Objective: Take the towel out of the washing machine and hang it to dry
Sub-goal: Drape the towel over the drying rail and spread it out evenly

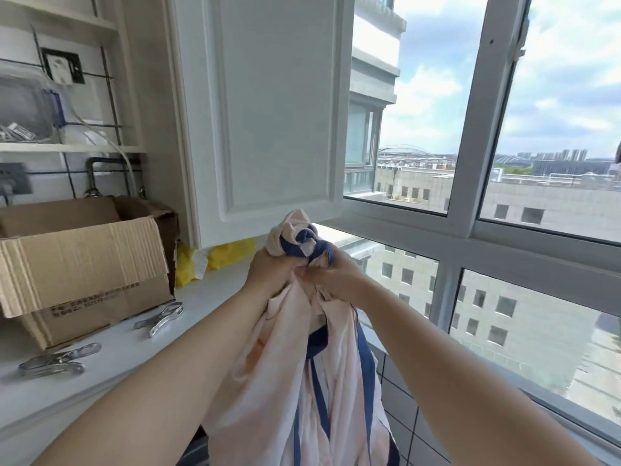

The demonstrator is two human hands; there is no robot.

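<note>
One towel (302, 364), pale pink with blue bands, bunched, held up at centre, hanging toward 6 o'clock. Left hand (270, 270) grips its top wad; right hand (332, 275) pinches the cloth beside it. Two metal clips (160, 318) (57, 359) on the white counter (111, 361), 8 o'clock. One open cardboard box (84, 274), 9 o'clock, printed text unreadable. One cabinet door (268, 112), 12 o'clock
</note>
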